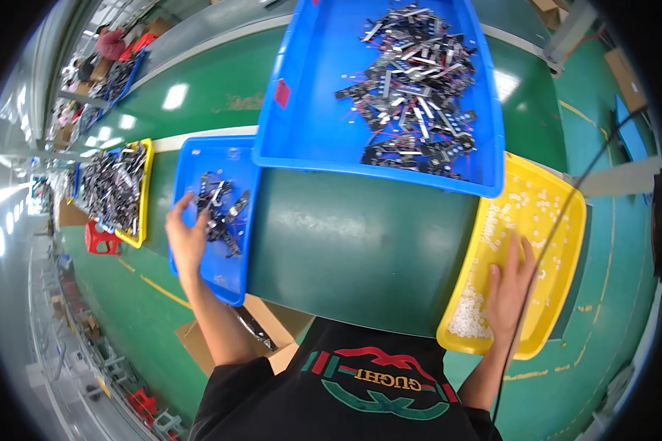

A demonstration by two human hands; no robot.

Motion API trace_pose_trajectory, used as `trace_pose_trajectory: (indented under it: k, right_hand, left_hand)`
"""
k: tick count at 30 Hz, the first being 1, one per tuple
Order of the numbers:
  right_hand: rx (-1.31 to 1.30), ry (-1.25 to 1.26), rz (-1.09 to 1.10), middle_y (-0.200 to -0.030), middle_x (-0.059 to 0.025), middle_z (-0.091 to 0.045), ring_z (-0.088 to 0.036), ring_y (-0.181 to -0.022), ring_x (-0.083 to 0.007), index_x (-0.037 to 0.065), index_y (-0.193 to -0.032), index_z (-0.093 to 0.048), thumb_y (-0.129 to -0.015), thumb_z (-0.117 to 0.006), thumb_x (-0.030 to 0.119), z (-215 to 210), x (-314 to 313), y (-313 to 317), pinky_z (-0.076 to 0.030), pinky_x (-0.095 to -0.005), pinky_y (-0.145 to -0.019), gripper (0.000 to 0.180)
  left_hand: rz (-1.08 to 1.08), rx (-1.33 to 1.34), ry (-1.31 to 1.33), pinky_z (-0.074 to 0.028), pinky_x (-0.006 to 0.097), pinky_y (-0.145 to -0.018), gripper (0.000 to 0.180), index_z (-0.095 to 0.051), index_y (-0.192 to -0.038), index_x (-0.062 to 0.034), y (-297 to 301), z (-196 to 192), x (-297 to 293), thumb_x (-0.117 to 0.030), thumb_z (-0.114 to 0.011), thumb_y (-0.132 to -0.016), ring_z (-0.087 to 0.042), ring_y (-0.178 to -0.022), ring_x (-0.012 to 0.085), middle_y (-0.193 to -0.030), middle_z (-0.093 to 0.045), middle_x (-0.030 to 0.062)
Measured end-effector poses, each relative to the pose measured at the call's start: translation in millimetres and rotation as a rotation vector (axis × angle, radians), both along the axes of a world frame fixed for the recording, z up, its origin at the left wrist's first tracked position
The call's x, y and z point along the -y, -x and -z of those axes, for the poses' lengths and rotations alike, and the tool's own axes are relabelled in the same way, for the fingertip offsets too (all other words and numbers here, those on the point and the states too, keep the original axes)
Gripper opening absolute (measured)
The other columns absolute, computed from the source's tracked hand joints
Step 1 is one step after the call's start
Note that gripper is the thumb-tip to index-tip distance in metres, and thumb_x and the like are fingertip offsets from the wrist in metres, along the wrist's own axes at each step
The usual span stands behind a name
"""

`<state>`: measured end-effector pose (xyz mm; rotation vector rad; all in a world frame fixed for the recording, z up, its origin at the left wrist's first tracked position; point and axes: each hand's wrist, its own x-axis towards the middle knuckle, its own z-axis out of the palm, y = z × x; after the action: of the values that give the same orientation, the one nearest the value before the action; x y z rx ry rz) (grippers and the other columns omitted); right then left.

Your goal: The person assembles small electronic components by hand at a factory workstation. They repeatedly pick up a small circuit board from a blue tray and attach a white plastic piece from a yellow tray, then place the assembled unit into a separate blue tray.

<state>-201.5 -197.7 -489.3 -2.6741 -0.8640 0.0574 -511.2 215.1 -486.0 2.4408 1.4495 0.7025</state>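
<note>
My left hand (187,239) hovers over the left part of a small blue tray (185,169), thumb and fingers apart, with nothing visible between them. Beside its fingertips lies a loose heap of small dark electronic parts (221,213) with silvery strips. On the right, my right hand (511,290) reaches into a yellow tray (559,309), fingers stretched out and spread. Small white pieces (469,312) are piled near the wrist, and more lie scattered towards the far end of that tray. Whether the right fingertips touch any piece is too small to tell.
A large blue tray (301,110) holds a big heap of similar dark parts with thin red wires (419,88). Between the trays shows the green tabletop (353,242). Another yellow tray (147,184) stands far left; an open cardboard box (290,353) sits below. A dark cable crosses the right side.
</note>
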Motion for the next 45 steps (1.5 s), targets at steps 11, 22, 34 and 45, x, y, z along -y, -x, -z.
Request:
trace_pose_trajectory:
  k: [11, 22, 34, 45]
  right_hand:
    - [0.114, -0.129, -0.095, -0.109, -0.0116, -0.059, -0.054, -0.098, -0.0315, 0.003, -0.11, -0.063, -0.076, -0.063, -0.002, 7, 0, 0, -0.044, -0.0402, -0.085, 0.035]
    - [0.12, -0.365, -0.021, -0.087, -0.0137, -0.056, -0.055, -0.075, -0.0327, 0.0, -0.094, -0.06, -0.07, -0.058, -0.01, 11, 15, 6, -0.047, -0.0411, -0.066, 0.026]
    - [0.047, -0.388, -0.03, -0.084, -0.014, -0.055, -0.055, -0.077, -0.0333, 0.0, -0.093, -0.061, -0.076, -0.061, -0.007, 10, 18, 4, -0.046, -0.0407, -0.067, 0.018]
    - [-0.275, -0.71, 0.161, -0.085, -0.0114, -0.059, -0.06, -0.071, -0.0202, -0.001, -0.099, -0.064, -0.085, -0.062, 0.0, -14, 18, 11, -0.048, -0.027, -0.065, 0.014]
  left_hand:
    - [0.637, 0.006, -0.007, -0.049, 0.039, -0.079, 0.025, -0.063, -0.106, -0.0036, -224, -47, 57, -0.01, -0.065, -0.081, -0.062, -0.09, 0.0312, -0.097, -0.064, 0.0157]
    - [0.909, -0.351, 0.127, -0.048, 0.042, -0.083, 0.03, -0.066, -0.103, -0.0076, -289, -21, 35, -0.009, -0.069, -0.073, -0.06, -0.093, 0.0355, -0.1, -0.062, 0.0153]
    - [1.169, -0.419, -0.227, -0.047, 0.039, -0.081, 0.031, -0.067, -0.1, -0.0102, -284, -22, 33, -0.011, -0.074, -0.07, -0.056, -0.092, 0.0279, -0.097, -0.059, 0.0091]
    - [0.581, 0.717, 1.08, -0.049, 0.027, -0.062, 0.031, -0.058, -0.114, 0.0041, -252, -64, 63, -0.019, -0.057, -0.093, -0.063, -0.073, 0.0169, -0.09, -0.066, 0.0121]
